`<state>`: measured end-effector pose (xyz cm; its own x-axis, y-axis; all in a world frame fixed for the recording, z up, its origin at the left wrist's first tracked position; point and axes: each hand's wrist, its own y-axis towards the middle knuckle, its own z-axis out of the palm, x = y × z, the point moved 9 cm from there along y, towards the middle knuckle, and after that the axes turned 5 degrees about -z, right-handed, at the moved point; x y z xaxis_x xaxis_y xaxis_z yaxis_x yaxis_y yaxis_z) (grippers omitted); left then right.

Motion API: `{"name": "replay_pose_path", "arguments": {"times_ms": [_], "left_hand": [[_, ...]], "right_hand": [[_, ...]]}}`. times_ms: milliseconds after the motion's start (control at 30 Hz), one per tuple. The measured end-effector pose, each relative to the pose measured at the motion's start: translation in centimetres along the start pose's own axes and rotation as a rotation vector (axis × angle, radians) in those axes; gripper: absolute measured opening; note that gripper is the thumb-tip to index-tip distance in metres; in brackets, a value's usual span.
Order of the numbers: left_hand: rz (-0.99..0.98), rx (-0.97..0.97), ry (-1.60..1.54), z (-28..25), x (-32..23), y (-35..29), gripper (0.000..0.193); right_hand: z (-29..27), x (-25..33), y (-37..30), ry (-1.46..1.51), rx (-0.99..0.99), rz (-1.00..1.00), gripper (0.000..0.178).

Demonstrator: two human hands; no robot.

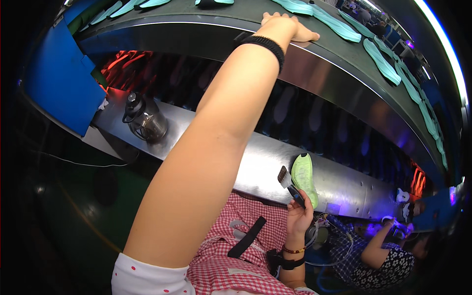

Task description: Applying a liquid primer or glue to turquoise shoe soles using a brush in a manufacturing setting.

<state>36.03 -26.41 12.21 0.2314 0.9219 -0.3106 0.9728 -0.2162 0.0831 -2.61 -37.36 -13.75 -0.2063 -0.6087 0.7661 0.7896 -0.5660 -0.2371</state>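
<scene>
My left arm stretches far forward, and my left hand [285, 27] rests at the near edge of the upper dark belt [236, 12]. Its thumb points out to the right, and the fingers look foreshortened with nothing visible in them. Just beyond lie teal shoe-sole-shaped pieces [334, 23]. Low and close to my body, my right hand [299, 216] grips a brush [296, 193] with brown bristles and a dark handle, bristles upward. Directly behind the brush, a lime-green shoe-shaped piece [304, 176] with a dark tip lies on the metal shelf [265, 169].
A dark transparent jug [147, 120] stands on the shelf at left. Blue machine housings [54, 78] flank the belt. Red glow shows beneath it, with dim sole shapes [285, 105]. At lower right another person's arm [376, 250] works under purple light near a white object [402, 195].
</scene>
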Motion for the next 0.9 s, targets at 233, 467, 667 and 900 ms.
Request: {"name": "replay_pose_path", "arguments": {"times_ms": [233, 467, 667, 900], "left_hand": [[0.084, -0.215, -0.211, -2.8, -0.2, -2.5, 0.062], [0.126, -0.508, -0.202, -4.1, 0.0, -1.0, 0.045], [0.231, -0.69, -0.151, -3.6, -1.4, 0.9, 0.043], [0.179, -0.362, -0.241, -1.5, -1.1, 1.8, 0.037]], "right_hand": [[0.3, -1.3, -0.1, -0.053, 0.008, 0.038, 0.036], [0.7, -2.1, 0.1, -0.09, 0.001, 0.069, 0.036], [1.4, -2.7, 0.1, -0.117, 0.011, 0.092, 0.036], [1.2, -2.9, 0.1, -0.129, 0.018, 0.088, 0.035]]}}
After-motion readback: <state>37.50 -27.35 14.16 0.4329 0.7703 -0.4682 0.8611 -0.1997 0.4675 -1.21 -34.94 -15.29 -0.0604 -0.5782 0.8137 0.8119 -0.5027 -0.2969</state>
